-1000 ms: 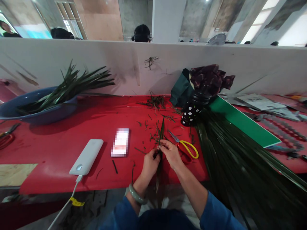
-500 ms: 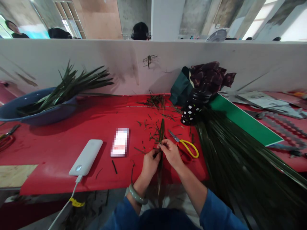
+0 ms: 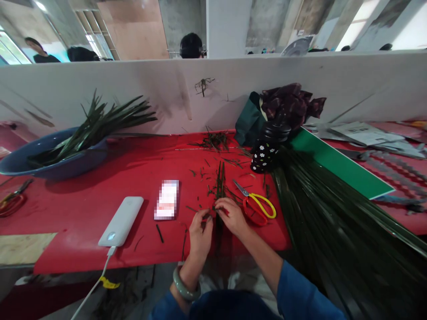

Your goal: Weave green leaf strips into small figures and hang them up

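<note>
A dark green leaf strip stretches away from me over the red table, its far end parted into narrow pieces. My right hand is closed, thumb and fingertips pinching the strip near its middle. Just left of it, my left hand has thumb and forefinger apart, close beside the strip; nothing clear shows between them. Scissors with one yellow and one red handle lie right of my right hand. Leaf scraps are scattered beyond my hands.
A phone and a white power bank with a cable lie left. A blue basin holds long leaves. Right are a flowered black container, a large leaf bundle and a green board. A white partition stands behind.
My left hand has drawn back to the left and its fingers have come apart. My right hand has shifted slightly left and nearer. The strip's far end now shows as separate narrow pieces.
</note>
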`<state>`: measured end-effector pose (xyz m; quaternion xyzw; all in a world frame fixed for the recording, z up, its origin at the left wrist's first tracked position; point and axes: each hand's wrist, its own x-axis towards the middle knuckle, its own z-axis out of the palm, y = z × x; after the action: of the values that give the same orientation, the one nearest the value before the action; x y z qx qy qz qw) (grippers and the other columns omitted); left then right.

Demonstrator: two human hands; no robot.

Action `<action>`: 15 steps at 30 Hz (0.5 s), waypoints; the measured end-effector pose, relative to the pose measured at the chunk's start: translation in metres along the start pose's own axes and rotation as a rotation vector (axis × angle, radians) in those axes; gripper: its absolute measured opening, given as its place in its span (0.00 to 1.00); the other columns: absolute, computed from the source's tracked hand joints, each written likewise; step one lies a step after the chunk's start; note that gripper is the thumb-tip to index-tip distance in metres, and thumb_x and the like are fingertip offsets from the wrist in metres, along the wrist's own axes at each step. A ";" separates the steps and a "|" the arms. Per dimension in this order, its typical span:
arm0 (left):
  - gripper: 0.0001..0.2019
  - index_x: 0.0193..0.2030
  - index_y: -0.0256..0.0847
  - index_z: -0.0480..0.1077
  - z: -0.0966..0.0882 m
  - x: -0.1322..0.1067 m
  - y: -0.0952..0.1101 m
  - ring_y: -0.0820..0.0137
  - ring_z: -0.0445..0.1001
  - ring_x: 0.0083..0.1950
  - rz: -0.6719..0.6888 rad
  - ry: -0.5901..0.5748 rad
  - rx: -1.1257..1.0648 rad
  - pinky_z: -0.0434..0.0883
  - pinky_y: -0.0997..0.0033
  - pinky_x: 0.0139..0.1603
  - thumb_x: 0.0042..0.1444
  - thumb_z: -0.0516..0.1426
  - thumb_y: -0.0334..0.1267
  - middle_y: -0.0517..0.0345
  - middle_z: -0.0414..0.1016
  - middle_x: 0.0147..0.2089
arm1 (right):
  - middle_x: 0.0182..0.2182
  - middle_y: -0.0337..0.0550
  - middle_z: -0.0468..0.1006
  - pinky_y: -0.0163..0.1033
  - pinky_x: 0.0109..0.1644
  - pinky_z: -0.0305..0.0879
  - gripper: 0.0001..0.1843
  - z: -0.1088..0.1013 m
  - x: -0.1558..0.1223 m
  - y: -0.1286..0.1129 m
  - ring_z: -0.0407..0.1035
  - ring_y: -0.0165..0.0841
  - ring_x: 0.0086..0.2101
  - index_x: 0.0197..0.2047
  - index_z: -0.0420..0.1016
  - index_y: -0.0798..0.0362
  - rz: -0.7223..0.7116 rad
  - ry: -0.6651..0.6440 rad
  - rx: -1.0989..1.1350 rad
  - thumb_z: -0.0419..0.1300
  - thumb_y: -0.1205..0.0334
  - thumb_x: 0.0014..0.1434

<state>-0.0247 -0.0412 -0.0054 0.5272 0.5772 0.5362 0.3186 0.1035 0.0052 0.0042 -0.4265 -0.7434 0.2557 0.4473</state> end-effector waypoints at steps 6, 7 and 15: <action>0.12 0.36 0.38 0.68 0.005 -0.004 0.005 0.69 0.69 0.38 -0.072 -0.135 -0.114 0.64 0.68 0.42 0.49 0.51 0.42 0.53 0.71 0.36 | 0.34 0.42 0.71 0.40 0.44 0.59 0.08 -0.001 -0.004 0.007 0.63 0.33 0.38 0.31 0.69 0.51 -0.046 -0.006 -0.141 0.52 0.71 0.49; 0.12 0.36 0.37 0.68 0.006 -0.005 0.007 0.69 0.69 0.37 -0.093 -0.163 -0.149 0.65 0.69 0.41 0.49 0.51 0.42 0.53 0.71 0.35 | 0.34 0.42 0.71 0.40 0.44 0.59 0.08 -0.001 -0.003 0.008 0.63 0.33 0.38 0.31 0.69 0.51 -0.043 0.004 -0.154 0.52 0.71 0.49; 0.13 0.36 0.36 0.64 0.004 0.002 0.018 0.77 0.65 0.23 -0.307 -0.283 -0.428 0.62 0.77 0.26 0.50 0.51 0.44 0.61 0.67 0.23 | 0.33 0.41 0.72 0.39 0.43 0.60 0.08 0.001 -0.001 0.011 0.62 0.33 0.37 0.31 0.68 0.52 -0.065 0.011 -0.253 0.52 0.73 0.49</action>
<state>-0.0162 -0.0404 0.0117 0.4239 0.4737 0.5125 0.5773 0.1074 0.0098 -0.0054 -0.4565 -0.7808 0.1429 0.4020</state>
